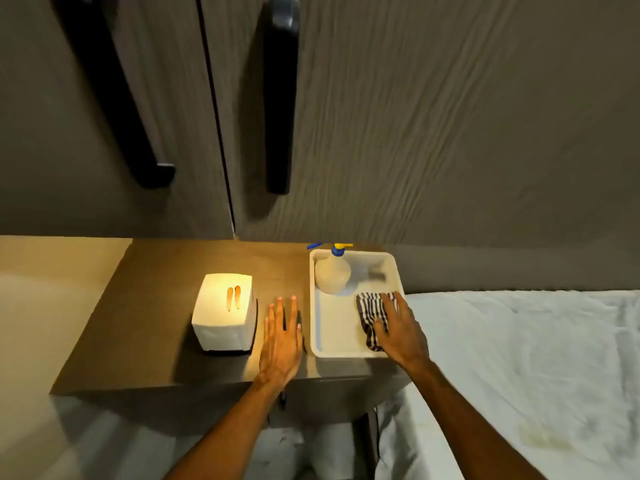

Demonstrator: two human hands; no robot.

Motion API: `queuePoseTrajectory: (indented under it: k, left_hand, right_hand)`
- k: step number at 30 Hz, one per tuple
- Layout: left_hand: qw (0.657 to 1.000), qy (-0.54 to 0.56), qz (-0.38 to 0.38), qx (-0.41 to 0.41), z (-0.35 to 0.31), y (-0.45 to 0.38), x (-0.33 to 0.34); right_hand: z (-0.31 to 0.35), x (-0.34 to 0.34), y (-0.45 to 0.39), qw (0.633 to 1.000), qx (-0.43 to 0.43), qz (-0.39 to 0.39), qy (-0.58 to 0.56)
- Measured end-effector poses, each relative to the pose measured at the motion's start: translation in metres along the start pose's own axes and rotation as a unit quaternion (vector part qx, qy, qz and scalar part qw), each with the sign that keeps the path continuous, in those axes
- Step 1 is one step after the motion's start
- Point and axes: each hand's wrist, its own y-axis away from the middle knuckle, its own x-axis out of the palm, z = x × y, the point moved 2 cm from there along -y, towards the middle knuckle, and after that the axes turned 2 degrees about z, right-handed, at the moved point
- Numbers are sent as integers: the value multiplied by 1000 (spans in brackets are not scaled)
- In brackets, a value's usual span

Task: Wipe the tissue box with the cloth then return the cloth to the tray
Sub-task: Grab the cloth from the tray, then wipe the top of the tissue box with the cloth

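Right hand flat on striped dark-and-white cloth in white plastic tray at nightstand's right edge; left hand spread wide, empty.

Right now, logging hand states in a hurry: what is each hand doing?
Left hand: open, flat over the brown wooden tabletop, holding nothing.
Right hand: resting on the striped dark-and-white cloth in the white plastic tray; grip cannot be told.

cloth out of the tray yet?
No: the cloth lies inside the tray by its right wall, with the right hand resting on it.
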Motion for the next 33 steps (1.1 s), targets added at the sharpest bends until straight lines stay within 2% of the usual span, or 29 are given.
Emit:
queuePoseTrajectory:
  k: [3,5,7,18,19,22,23,25,28,31,33]
  left_hand:
    - [999,-16,33,-32,3,-11,9]
    - [997,-63,41,-37,2,-12,16]
    - [993,-107,36,-31,1,-8,22]
    - [993,-113,23,-26,8,-9,32]
    - [993,-114,24,-27,8,-10,33]
    - [996,-79,28,-28,7,-9,31]
    - [997,-67,20,-26,8,-7,27]
    - [1000,-19,-8,-21,8,2,16]
    - [993,77,-79,37,6,31,-4]
    - [974,72,-177,121,12,60,-39]
    - [964,35,-234,124,28,63,-78]
  right_hand:
    - [-5,8,-13,997,10,66,42]
    - [-7,17,-17,991,2,120,60]
    - [-6,24,-17,987,-4,142,79]
    - [2,24,-23,992,18,76,104]
    - [0,24,-24,993,29,70,94]
    - [-7,17,-20,995,87,38,-37]
    - [-6,15,-17,993,90,23,-69]
    - [-2,13,-9,996,65,-13,-55]
    - [18,18,10,990,27,-123,-63]
    - [73,26,37,977,-19,-171,-122]
    - [118,30,50,969,-56,-178,-160]
